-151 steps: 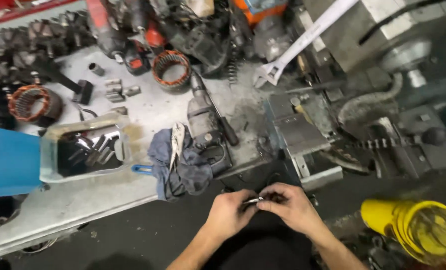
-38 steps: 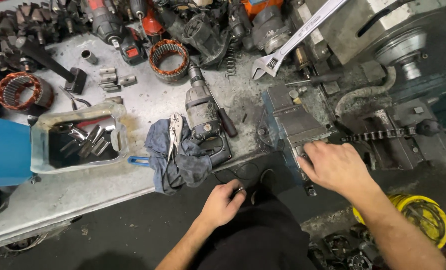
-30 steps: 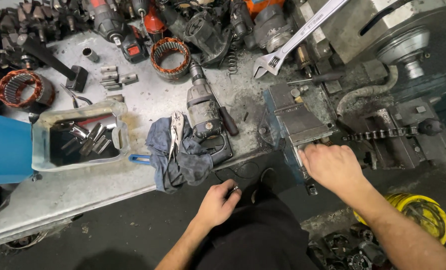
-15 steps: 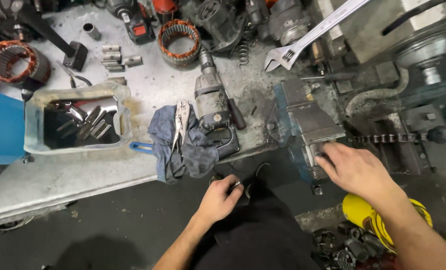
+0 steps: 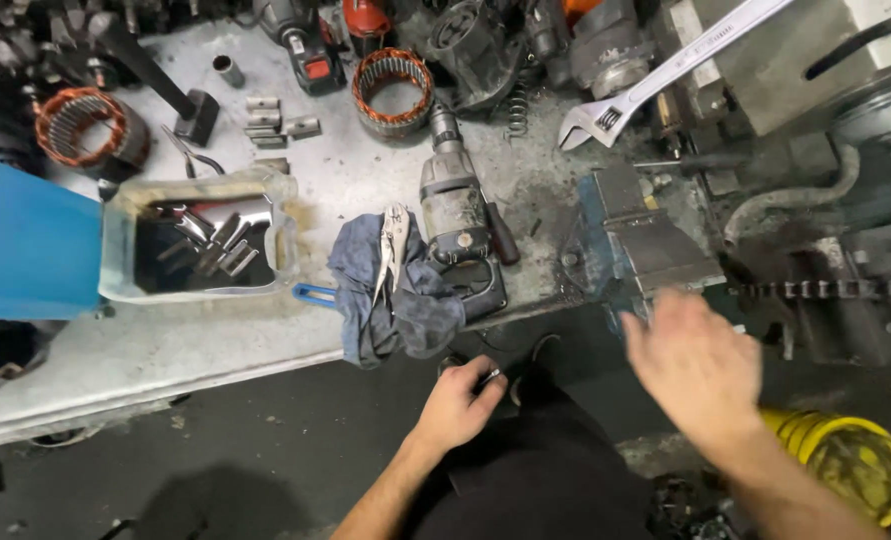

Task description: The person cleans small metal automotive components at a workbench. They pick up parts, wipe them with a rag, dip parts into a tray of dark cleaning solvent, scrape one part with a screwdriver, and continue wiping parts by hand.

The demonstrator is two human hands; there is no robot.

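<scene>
Small part (image 5: 489, 376): a small metallic piece, too small to identify, is sitting at the fingertips of the left hand, just below the near edge of the bench and above the person's dark-clothed lap.
Left hand (image 5: 457, 402): is pinching the small part between thumb and fingers, palm down, forearm coming up from the near edge of the view.
Right hand (image 5: 693, 362): is hovering released, fingers spread and blurred, just near of the blue vise, grasping nothing; whether it is touching the vise cannot be told.
Blue vise (image 5: 637, 248): is standing at the right end of the bench, its jaw faces dusty and grey.
Bench (image 5: 145, 345): a worn grey metal surface is carrying the tools, running from far left to centre.
Blue rag (image 5: 410, 310): is lying crumpled at the near edge of the bench, just far of the left hand.
Locking pliers (image 5: 393, 248): are lying on the rag, handles pointing near.
Electric drill (image 5: 455, 215): is lying just right of the pliers, chuck pointing far.
Plastic tray (image 5: 200, 245): is sitting left of the rag, holding several short metal pieces.
Copper-wound stator (image 5: 392, 90): is resting at the far side of the bench.
Adjustable wrench (image 5: 665, 72): is lying diagonally at far right.
Yellow container (image 5: 845, 465): is standing on the floor at near right.
</scene>
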